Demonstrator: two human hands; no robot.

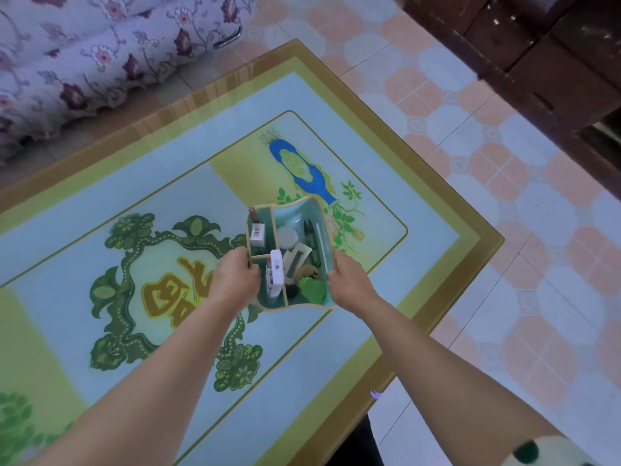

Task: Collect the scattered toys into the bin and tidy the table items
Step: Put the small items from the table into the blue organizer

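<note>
A teal bin (302, 210) with a tan wavy rim and inner dividers sits near the middle of the patterned table (420, 264). My left hand (235, 277) grips its left side and my right hand (349, 280) grips its right side. Inside the bin lie a white rectangular device (276, 271), a white box with a barcode (258, 234), a white round lid (287, 237), a green toy (312, 289), dark scissors (309, 235) and other small items. Whether the bin rests on the table or is raised off it cannot be told.
The table has a glass top over a green, blue and yellow print and a tan border. A floral-covered sofa (84, 52) stands at the far left. Dark wooden furniture (537, 55) is at the far right, on a tiled floor (504, 230).
</note>
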